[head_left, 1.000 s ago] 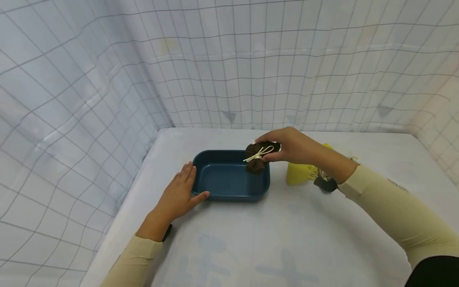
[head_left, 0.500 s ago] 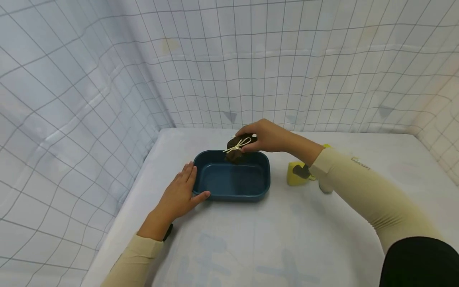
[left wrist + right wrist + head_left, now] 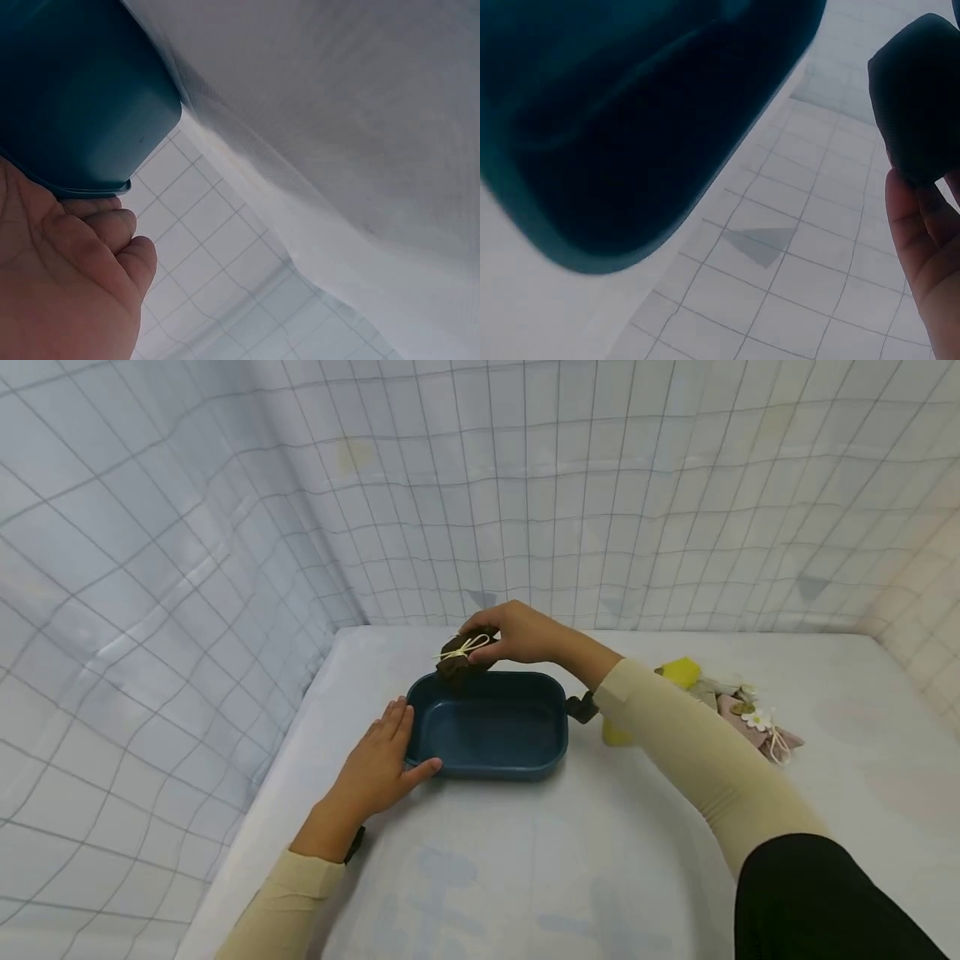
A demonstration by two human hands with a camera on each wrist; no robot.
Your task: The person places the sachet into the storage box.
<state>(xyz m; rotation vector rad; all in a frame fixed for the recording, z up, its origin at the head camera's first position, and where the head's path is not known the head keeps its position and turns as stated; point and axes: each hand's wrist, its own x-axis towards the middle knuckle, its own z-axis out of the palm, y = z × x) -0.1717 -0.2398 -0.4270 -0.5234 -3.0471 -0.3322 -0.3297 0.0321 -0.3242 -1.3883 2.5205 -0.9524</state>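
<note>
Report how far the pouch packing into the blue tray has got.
Done: nothing lies in the blue tray yet. In hand: the right hand grips the brown pouch over the tray's far left corner; the left hand steadies the tray. Left: the yellow pouch and pink pouch on the table.

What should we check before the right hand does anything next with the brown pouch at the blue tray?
1. Grip: right hand pinches the small brown fabric pouch tied with a cream string: ok.
2. Position: pouch hangs at the far left rim of the dark blue rectangular plastic tray; whether it is over the inside or the rim: cannot tell.
3. Tray steadied: left hand rests flat on the tray's near left corner, thumb at the front wall: ok.
4. Tray inside free of other things: ok.
5. Clearance: the right sleeve passes over the yellow pouch; contact: cannot tell.
6. Pink pouch with a white flower lies apart on the white table: ok.
</note>
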